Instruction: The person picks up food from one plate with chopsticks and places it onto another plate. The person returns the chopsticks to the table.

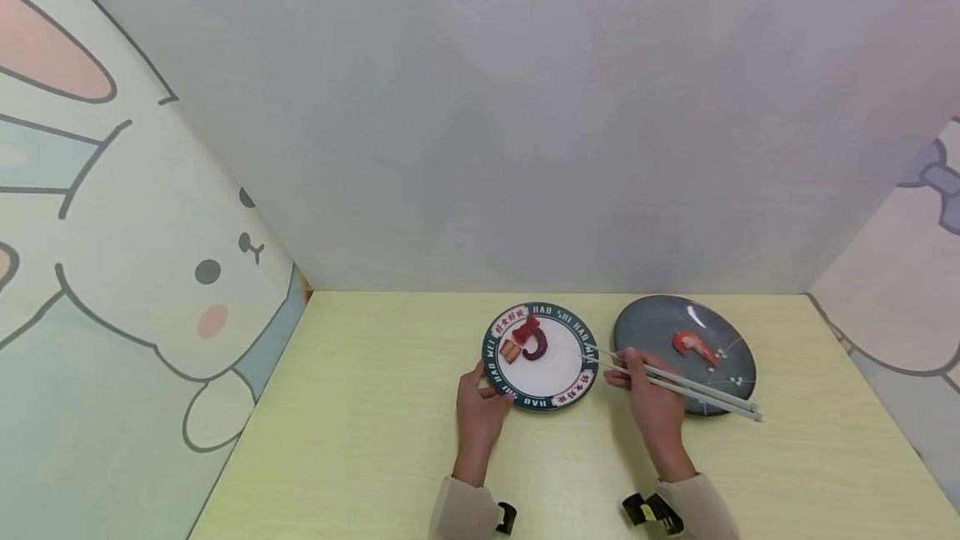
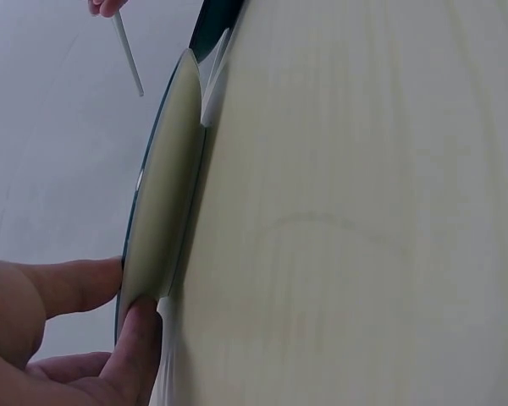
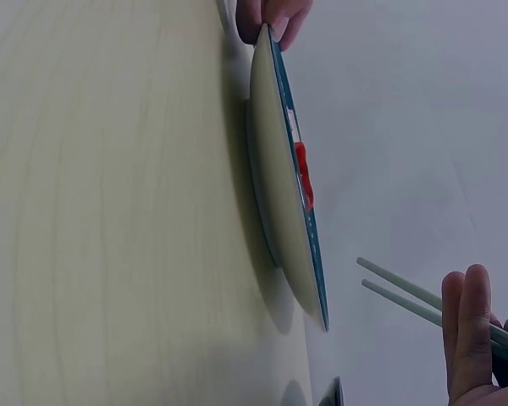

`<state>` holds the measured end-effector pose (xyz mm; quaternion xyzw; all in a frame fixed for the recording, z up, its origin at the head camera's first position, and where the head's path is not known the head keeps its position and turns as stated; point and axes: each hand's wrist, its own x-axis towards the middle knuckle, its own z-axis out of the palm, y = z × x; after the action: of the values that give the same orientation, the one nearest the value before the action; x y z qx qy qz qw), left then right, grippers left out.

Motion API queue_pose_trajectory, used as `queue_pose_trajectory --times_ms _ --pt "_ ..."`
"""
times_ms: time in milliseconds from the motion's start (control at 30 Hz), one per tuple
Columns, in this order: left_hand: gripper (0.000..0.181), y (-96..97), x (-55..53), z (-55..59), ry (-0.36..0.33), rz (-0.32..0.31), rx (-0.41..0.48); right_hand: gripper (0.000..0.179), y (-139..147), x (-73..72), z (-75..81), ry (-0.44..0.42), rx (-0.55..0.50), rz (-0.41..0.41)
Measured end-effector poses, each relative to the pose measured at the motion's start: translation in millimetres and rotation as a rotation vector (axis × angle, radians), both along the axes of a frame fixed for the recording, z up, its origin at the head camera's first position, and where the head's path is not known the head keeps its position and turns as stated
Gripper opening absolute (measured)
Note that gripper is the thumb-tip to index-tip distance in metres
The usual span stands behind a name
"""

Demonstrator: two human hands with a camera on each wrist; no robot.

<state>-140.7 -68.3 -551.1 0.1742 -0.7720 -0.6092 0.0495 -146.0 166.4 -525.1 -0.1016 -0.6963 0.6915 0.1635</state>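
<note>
Chopsticks (image 1: 738, 410) are held by the right hand (image 1: 656, 407), tips above the green-rimmed plate (image 1: 557, 367), which the left hand (image 1: 480, 417) pinches. Beside it, the right hand partly hides a dark plate (image 1: 647, 327) with one shrimp (image 1: 692, 345).

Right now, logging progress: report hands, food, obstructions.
Left hand gripping green-rimmed round white plate. Right hand holding empty pale green chopsticks. Curved red shrimp on round dark grey plate. No obstruction visible.

Plain greyish back wall (image 1: 480, 115), pale yellow wood-grained tabletop (image 1: 360, 415), cartoon rabbit (image 1: 142, 273) on left wall (image 1: 82, 448)
</note>
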Motion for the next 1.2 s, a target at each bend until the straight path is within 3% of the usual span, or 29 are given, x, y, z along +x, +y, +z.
queue_pose_trajectory --times_ms 1200 --pt "0.076 1.6 -0.2 0.7 -0.020 0.009 0.002 0.031 -34.4 -2.8 -11.0 0.004 -0.068 0.066"
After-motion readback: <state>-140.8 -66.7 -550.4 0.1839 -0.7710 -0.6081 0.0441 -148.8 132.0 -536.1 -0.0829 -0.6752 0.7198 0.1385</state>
